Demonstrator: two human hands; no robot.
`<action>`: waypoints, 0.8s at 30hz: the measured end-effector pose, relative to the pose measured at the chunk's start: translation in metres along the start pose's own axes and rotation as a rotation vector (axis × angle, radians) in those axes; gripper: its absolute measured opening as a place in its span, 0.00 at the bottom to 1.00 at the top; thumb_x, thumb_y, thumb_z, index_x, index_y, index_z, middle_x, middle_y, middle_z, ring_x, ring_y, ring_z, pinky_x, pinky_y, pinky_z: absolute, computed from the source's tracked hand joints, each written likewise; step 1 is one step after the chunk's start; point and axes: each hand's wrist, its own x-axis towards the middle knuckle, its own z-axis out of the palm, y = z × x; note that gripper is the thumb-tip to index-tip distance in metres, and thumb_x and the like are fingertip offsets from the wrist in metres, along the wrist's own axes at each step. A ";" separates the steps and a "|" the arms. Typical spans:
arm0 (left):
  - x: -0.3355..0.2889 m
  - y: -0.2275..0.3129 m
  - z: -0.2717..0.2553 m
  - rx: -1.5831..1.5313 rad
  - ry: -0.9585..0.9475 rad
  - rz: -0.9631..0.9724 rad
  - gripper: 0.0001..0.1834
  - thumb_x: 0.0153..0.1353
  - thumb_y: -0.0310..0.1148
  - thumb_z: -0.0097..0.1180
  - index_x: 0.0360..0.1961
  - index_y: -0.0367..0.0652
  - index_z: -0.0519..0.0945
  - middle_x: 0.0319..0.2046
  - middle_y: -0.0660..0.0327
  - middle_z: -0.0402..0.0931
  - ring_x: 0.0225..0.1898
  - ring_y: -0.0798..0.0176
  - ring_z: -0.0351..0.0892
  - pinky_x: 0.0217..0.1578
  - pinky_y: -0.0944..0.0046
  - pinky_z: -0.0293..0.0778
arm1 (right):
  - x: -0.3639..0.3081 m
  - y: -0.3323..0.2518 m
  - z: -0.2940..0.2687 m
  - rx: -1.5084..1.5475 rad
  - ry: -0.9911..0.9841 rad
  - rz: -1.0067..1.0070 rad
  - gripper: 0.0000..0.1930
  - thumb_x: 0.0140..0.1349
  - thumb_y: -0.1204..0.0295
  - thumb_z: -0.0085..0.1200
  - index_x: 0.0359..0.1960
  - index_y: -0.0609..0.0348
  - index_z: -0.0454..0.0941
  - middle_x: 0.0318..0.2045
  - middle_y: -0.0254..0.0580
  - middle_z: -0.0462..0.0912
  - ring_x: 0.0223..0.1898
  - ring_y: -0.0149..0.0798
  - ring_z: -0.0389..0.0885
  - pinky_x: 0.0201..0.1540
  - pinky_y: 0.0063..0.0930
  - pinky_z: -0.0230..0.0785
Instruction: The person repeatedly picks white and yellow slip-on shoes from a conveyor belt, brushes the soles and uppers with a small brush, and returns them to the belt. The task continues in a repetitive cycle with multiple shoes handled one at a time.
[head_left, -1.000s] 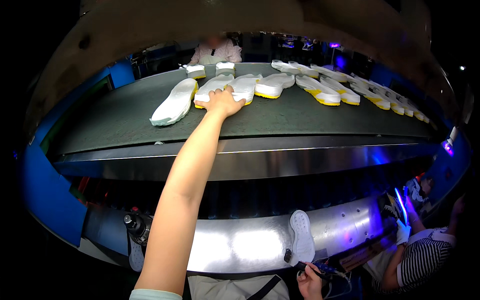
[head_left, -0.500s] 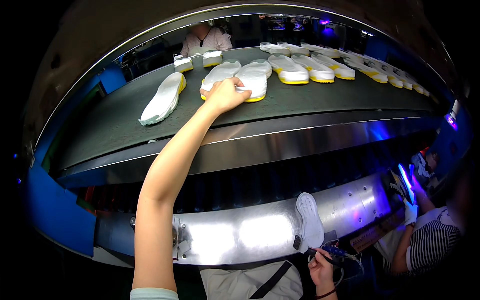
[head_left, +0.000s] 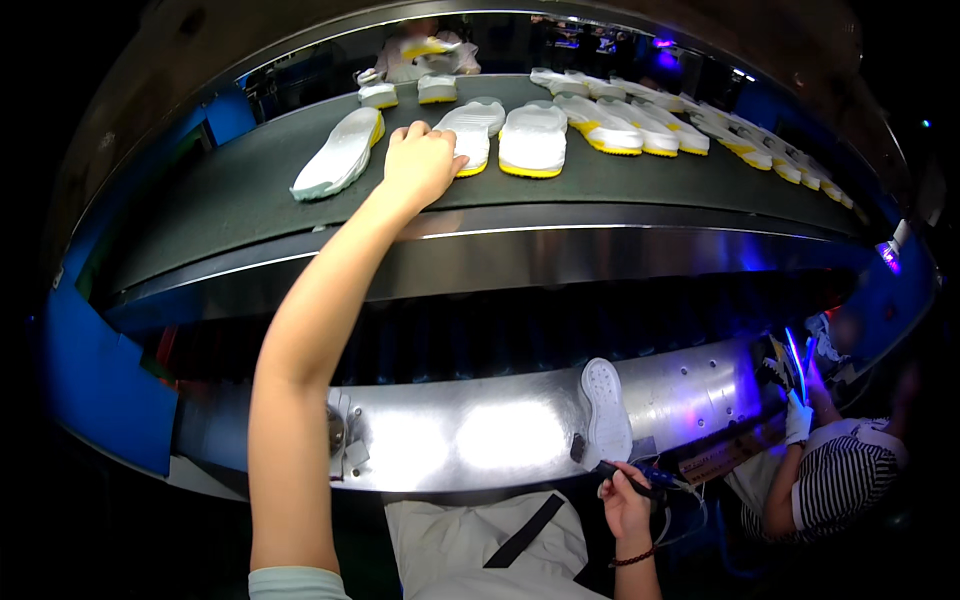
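Note:
On the dark green conveyor belt (head_left: 250, 215), my left hand (head_left: 422, 165) reaches over the near left edge of a white shoe sole (head_left: 470, 125) with a yellow bottom. Its fingers are curled and the thumb rests against the sole; the fingertips are partly hidden. A similar sole (head_left: 532, 140) lies just to the right, and another (head_left: 340, 155) lies slanted to the left. Low in the view, my right hand (head_left: 628, 500) grips a black-handled brush (head_left: 632, 481). Just beyond it, a pale insole-shaped piece (head_left: 606, 415) lies on the metal ledge (head_left: 480, 400).
Rows of white and yellow soles (head_left: 650, 130) stand along the belt's right side, and two upright ones (head_left: 437, 90) at the far edge. Across the belt a person (head_left: 400, 65) holds a sole. A striped-shirted co-worker (head_left: 845, 475) sits at right by a glowing violet light (head_left: 796, 360).
My left hand has shifted left, off the right-hand sole of the pair, and the two soles now lie further apart. A blurred sole is now raised by the person opposite. My right hand keeps its grip.

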 end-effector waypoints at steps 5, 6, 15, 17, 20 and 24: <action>-0.060 0.005 -0.047 -0.824 0.098 -0.111 0.11 0.53 0.36 0.51 0.23 0.39 0.72 0.33 0.57 0.71 0.38 0.62 0.68 0.40 0.67 0.63 | 0.003 -0.006 -0.006 -0.051 0.016 -0.053 0.11 0.49 0.84 0.48 0.37 0.66 0.68 0.36 0.50 0.74 0.29 0.33 0.74 0.32 0.21 0.69; -0.076 0.008 -0.052 -0.941 0.225 -0.112 0.11 0.55 0.37 0.50 0.23 0.39 0.71 0.34 0.58 0.71 0.39 0.65 0.68 0.41 0.68 0.63 | 0.004 -0.006 -0.010 -0.045 0.014 -0.060 0.11 0.49 0.84 0.48 0.37 0.66 0.68 0.36 0.49 0.74 0.29 0.33 0.74 0.32 0.21 0.69; -0.234 -0.022 -0.073 -2.568 -0.156 -0.837 0.25 0.47 0.27 0.46 0.49 0.29 0.61 0.44 0.49 0.68 0.41 0.58 0.73 0.42 0.62 0.70 | 0.005 -0.003 0.021 0.006 -0.114 -0.024 0.11 0.50 0.83 0.48 0.37 0.65 0.69 0.37 0.47 0.74 0.30 0.31 0.72 0.34 0.19 0.67; -0.270 -0.002 -0.073 -2.523 -0.073 -0.653 0.33 0.46 0.33 0.49 0.53 0.30 0.57 0.48 0.46 0.65 0.47 0.53 0.69 0.45 0.60 0.69 | 0.006 -0.008 0.006 -0.056 -0.145 -0.056 0.10 0.52 0.80 0.47 0.38 0.62 0.69 0.39 0.46 0.74 0.34 0.33 0.72 0.37 0.22 0.66; -0.329 0.036 -0.068 -2.452 0.128 -0.536 0.41 0.49 0.51 0.48 0.58 0.37 0.50 0.52 0.41 0.56 0.49 0.43 0.64 0.48 0.46 0.63 | -0.004 -0.016 -0.003 -0.056 -0.109 -0.065 0.11 0.53 0.79 0.47 0.39 0.62 0.69 0.39 0.46 0.74 0.36 0.32 0.72 0.38 0.22 0.65; -0.365 0.082 -0.076 -3.003 -0.375 -0.828 0.46 0.50 0.59 0.43 0.61 0.45 0.41 0.55 0.38 0.48 0.52 0.37 0.59 0.49 0.37 0.56 | -0.005 -0.014 -0.013 -0.079 -0.097 -0.028 0.11 0.54 0.78 0.46 0.40 0.61 0.69 0.40 0.44 0.73 0.38 0.33 0.72 0.38 0.22 0.64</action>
